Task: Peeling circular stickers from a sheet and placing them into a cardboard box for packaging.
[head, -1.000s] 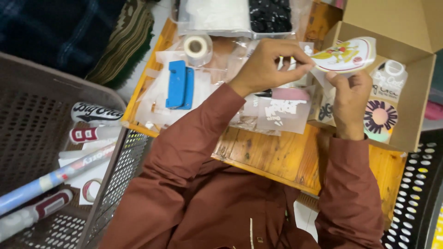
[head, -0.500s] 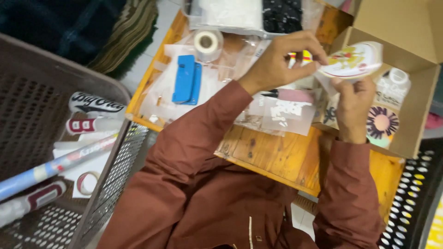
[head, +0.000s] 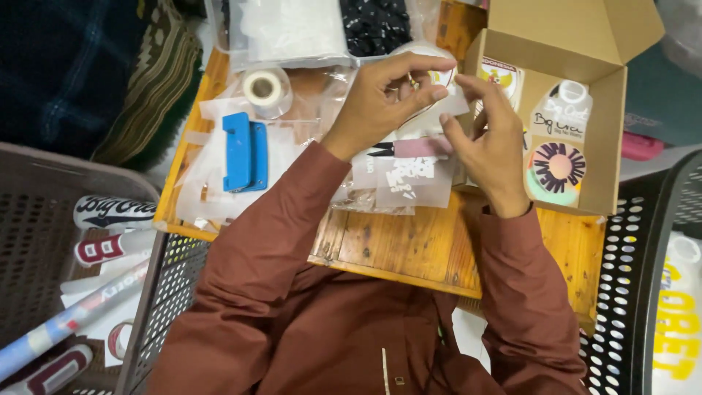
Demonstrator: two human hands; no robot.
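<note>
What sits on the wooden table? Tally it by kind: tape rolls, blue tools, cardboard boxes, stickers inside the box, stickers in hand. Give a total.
Tape rolls: 1
Blue tools: 1
Cardboard boxes: 1
Stickers inside the box: 3 (shield, bottle-shaped, round)
Held sticker: 1
Total: 7

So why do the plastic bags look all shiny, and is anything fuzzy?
In the head view, room light glares off the clear plastic bags at the table's far edge, washing out what is inside; the left hand and right hand look slightly soft, and the small item they pinch is too blurred to identify; the wooden table stays fairly sharp.
</note>
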